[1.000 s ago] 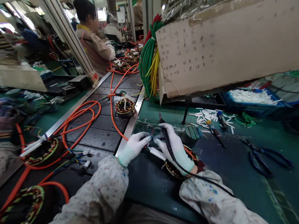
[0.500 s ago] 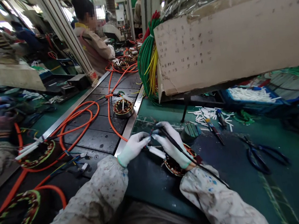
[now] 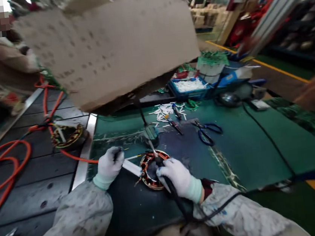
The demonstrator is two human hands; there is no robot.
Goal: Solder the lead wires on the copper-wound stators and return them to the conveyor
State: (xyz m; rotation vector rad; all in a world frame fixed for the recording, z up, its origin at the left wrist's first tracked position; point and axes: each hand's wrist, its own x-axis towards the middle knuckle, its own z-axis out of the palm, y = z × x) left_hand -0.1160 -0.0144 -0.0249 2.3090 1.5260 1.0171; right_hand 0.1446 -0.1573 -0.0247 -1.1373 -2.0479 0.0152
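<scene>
A round motor stator (image 3: 149, 172) with copper windings lies on the green bench mat in front of me. My gloved right hand (image 3: 178, 179) grips a black soldering iron (image 3: 156, 158) whose tip points away, toward a small stand (image 3: 150, 133). My gloved left hand (image 3: 108, 165) is closed on thin lead wires (image 3: 132, 157) that run from the stator, beside a white sleeve (image 3: 131, 168). The iron's black cord (image 3: 213, 212) trails back over my right sleeve.
A tilted cardboard box (image 3: 109, 44) hangs over the bench's far side. Blue-handled scissors (image 3: 206, 132), white sleeve pieces (image 3: 162, 113) and a blue tray (image 3: 189, 86) lie beyond. Another stator (image 3: 68, 135) with orange cable (image 3: 6, 169) sits on the conveyor at left. A co-worker's sleeve (image 3: 3, 59) shows at upper left.
The view has swung sharply to the right. My hands have parted: the left stays on the wires, the right has drawn the soldering iron back over the stator.
</scene>
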